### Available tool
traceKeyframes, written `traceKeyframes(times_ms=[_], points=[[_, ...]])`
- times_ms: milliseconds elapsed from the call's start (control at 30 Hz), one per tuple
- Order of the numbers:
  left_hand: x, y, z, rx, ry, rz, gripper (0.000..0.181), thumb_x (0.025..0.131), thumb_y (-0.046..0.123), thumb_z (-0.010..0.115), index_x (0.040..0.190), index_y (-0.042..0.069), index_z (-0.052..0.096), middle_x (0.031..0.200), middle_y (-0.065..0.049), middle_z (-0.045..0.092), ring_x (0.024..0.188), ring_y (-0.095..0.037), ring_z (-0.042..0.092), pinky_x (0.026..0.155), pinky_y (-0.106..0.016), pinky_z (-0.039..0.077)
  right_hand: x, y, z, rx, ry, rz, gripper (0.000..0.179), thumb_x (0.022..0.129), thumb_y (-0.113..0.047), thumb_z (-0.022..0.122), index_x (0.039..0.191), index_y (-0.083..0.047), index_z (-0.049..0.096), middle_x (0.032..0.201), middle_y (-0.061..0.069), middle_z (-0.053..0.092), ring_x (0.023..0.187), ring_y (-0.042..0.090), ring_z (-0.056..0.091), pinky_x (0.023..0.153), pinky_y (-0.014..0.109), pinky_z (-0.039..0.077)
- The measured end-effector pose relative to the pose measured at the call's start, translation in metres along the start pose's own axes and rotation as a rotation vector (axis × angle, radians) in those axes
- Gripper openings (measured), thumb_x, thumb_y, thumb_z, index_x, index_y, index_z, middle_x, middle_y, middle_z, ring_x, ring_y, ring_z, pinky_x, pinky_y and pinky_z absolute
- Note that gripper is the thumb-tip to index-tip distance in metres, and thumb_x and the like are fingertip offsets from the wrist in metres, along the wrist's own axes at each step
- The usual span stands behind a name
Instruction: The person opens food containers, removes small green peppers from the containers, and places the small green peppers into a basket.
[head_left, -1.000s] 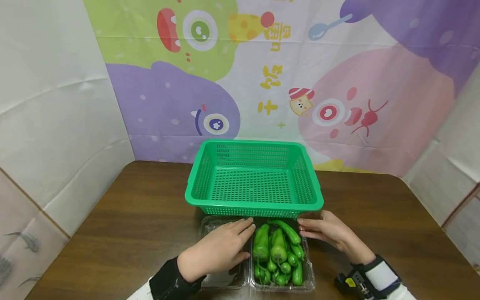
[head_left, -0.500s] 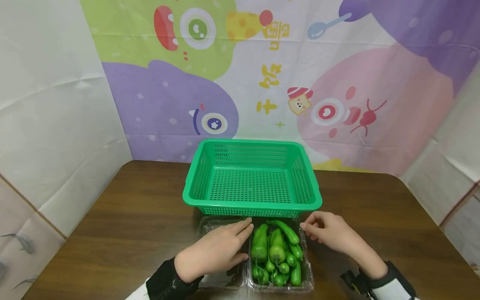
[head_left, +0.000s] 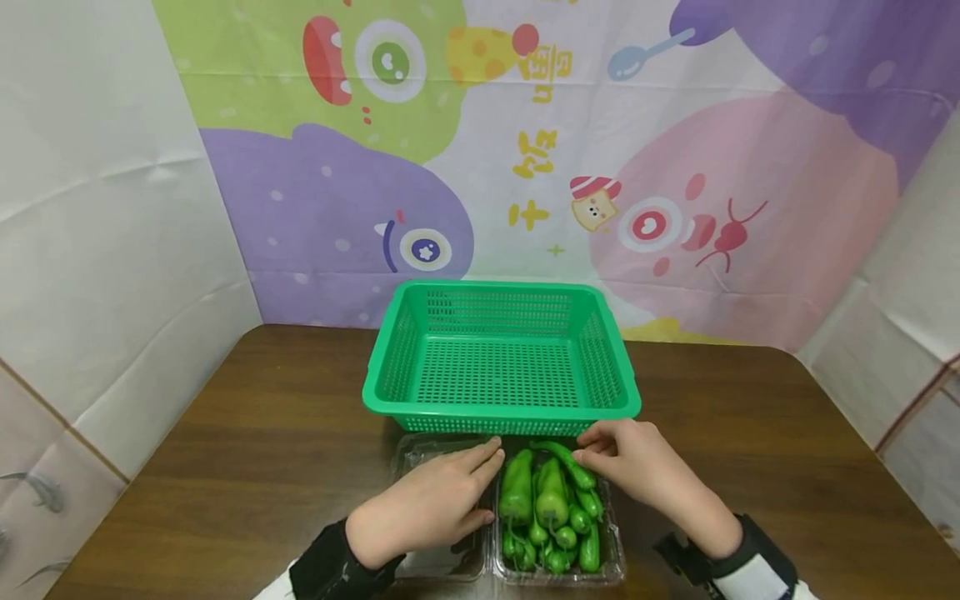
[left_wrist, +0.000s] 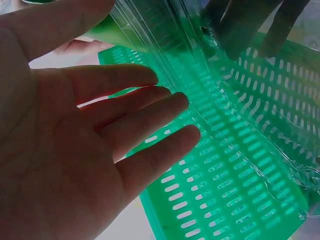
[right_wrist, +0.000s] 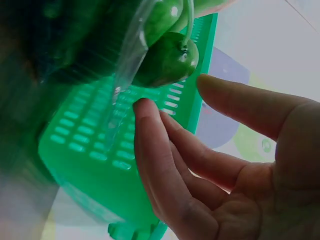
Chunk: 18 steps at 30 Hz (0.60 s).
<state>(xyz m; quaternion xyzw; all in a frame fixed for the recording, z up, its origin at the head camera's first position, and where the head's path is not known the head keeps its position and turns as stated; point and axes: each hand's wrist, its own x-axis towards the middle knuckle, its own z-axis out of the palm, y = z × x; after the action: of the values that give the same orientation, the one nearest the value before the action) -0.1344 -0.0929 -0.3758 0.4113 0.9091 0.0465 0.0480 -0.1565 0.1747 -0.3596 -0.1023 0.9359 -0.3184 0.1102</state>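
Observation:
A clear plastic box (head_left: 617, 558) full of green peppers (head_left: 552, 500) lies on the table, its lid (head_left: 442, 568) folded out to the left. My left hand (head_left: 431, 504) is over the lid, fingers straight and pointing towards the hinge; the same hand (left_wrist: 85, 135) shows nothing in its palm. At the box's far right corner, my right hand (head_left: 637, 467) is beside the slim pepper (head_left: 568, 463) on top. In the right wrist view, a gap separates thumb and fingers of this hand (right_wrist: 220, 170), close to a pepper (right_wrist: 167, 62) and the box wall (right_wrist: 120, 75).
A green perforated basket (head_left: 502, 413) with nothing in it stands directly behind the box. Brown wooden tabletop (head_left: 285, 467) surrounds both. A cartoon-printed cloth (head_left: 525, 250) hangs behind, and white sheets (head_left: 127, 233) hang at the sides.
My right hand drew back slightly from the box's right edge, then came in leftward over the far right corner to the peppers. The left hand stays over the lid.

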Motion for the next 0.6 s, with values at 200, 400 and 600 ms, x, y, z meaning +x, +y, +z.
traceKeyframes(times_ms=[200, 400, 600], points=[[0.000, 0.001, -0.001, 0.004, -0.004, -0.009, 0.065, 0.093, 0.037, 0.060, 0.145, 0.004, 0.039, 0.151, -0.015, 0.035, 0.131, -0.023, 0.047, 0.102, -0.032, 0.044, 0.006, -0.008, 0.004, -0.065, 0.029, -0.004, 0.026, 0.086, -0.026, 0.070, 0.105, -0.007, 0.071, 0.086, -0.002, 0.069, 0.078, 0.010, 0.064, 0.067, 0.029, 0.054], [0.000, 0.001, -0.001, 0.003, -0.009, -0.013, 0.065, 0.093, 0.038, 0.059, 0.145, 0.004, 0.038, 0.151, -0.015, 0.034, 0.131, -0.023, 0.047, 0.103, -0.032, 0.044, 0.007, -0.011, 0.009, -0.096, 0.018, 0.027, 0.028, 0.083, -0.027, 0.073, 0.102, -0.007, 0.071, 0.086, -0.001, 0.070, 0.076, 0.011, 0.065, 0.064, 0.030, 0.055], [0.000, 0.001, -0.001, -0.004, -0.016, -0.014, 0.066, 0.093, 0.038, 0.059, 0.146, 0.005, 0.037, 0.152, -0.014, 0.033, 0.131, -0.023, 0.047, 0.102, -0.031, 0.044, 0.009, -0.009, 0.012, -0.084, -0.010, 0.007, 0.026, 0.082, -0.027, 0.074, 0.098, -0.007, 0.072, 0.085, 0.001, 0.070, 0.074, 0.013, 0.065, 0.062, 0.030, 0.054]])
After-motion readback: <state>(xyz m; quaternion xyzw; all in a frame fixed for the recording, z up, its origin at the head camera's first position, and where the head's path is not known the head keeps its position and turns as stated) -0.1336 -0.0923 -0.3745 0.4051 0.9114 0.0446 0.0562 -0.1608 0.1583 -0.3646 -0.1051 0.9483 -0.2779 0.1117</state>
